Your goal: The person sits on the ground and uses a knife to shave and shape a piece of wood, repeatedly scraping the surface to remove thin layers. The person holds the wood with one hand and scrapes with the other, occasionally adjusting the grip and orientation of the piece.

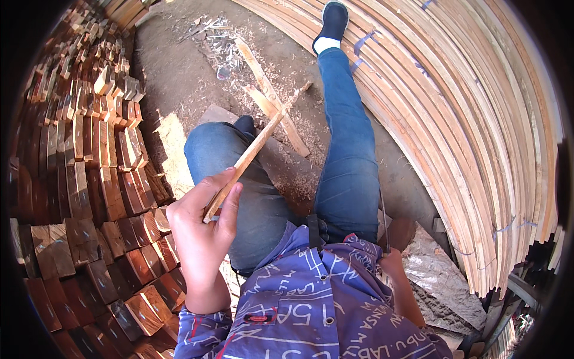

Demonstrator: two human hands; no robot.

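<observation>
My left hand [203, 230] is raised over my left thigh, thumb and fingers pinching the near end of a thin wooden stick [257, 146]. The stick slants away to the upper right, and its far end looks rough and whittled. Down by my right hip, my right hand [392, 263] is closed around a long, thin, dark tool [384, 218] that points forward along my right thigh. It may be a blade, but its kind is not clear, and its handle is hidden in my fist. Beyond the stick, two split wood pieces [263, 75] lie on the ground.
Stacked cut wood blocks [89, 197] rise on the left. Long bundled wooden strips [442, 119] curve along the right. Wood shavings [209, 36] are scattered over the dirt ground ahead. My bent left leg [221, 149] and outstretched right leg [347, 131] frame the middle. A rough slab [439, 278] lies at my right.
</observation>
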